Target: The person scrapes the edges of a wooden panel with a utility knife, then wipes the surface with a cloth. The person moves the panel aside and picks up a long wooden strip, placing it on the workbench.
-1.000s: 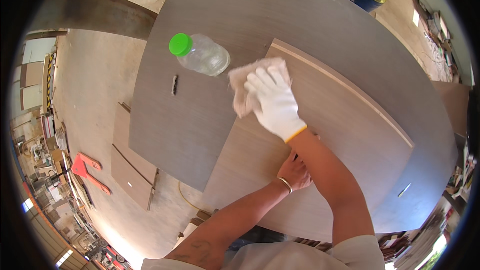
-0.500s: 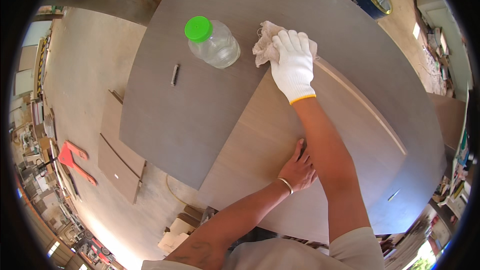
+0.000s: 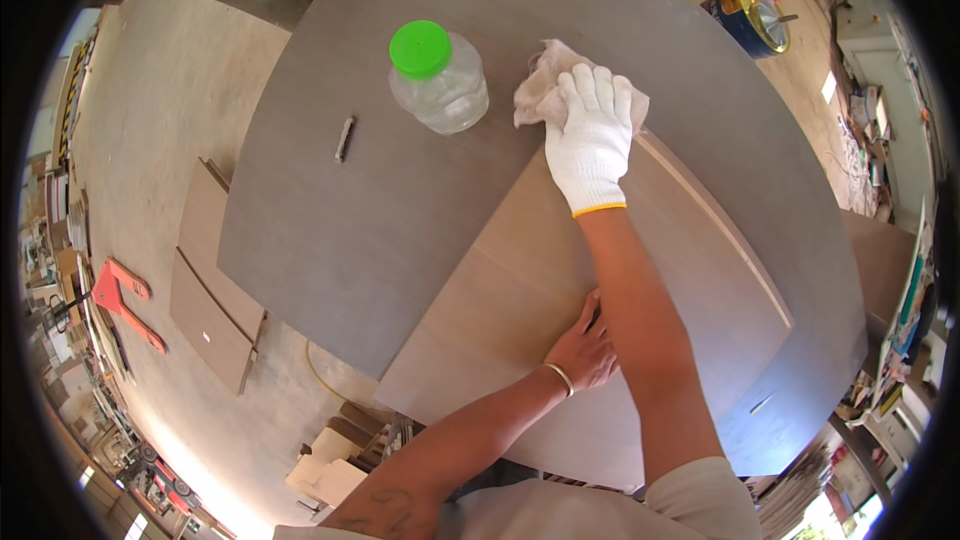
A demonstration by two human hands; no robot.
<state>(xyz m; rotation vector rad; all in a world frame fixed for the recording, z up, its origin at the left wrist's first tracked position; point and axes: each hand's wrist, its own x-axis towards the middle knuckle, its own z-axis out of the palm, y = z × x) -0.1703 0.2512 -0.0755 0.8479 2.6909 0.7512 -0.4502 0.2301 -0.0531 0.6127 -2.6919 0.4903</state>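
My right hand (image 3: 592,135), in a white knit glove with a yellow cuff edge, presses a crumpled pale pink rag (image 3: 545,90). The rag lies at the far end of a light brown wood panel (image 3: 500,290), which has a paler strip along its right edge. Bare, with a bangle at the wrist, my left hand (image 3: 582,352) rests on the panel nearer my body. Its thumb stands apart, and my right forearm hides some of its fingertips. Left of the rag a clear jar with a green lid (image 3: 440,80) stands on the grey board (image 3: 330,230) beneath the panel.
A small dark, narrow piece (image 3: 345,139) lies on the board left of the jar, and a thin light one (image 3: 762,403) near its right corner. A metal can (image 3: 750,20) stands beyond the far right edge. Brown panels (image 3: 212,280) and a red forked frame (image 3: 128,300) are at left.
The whole view has shifted a little. My gloved hand and the rag stay at the panel's far end, with only slight movement. My left hand keeps its place on the panel.
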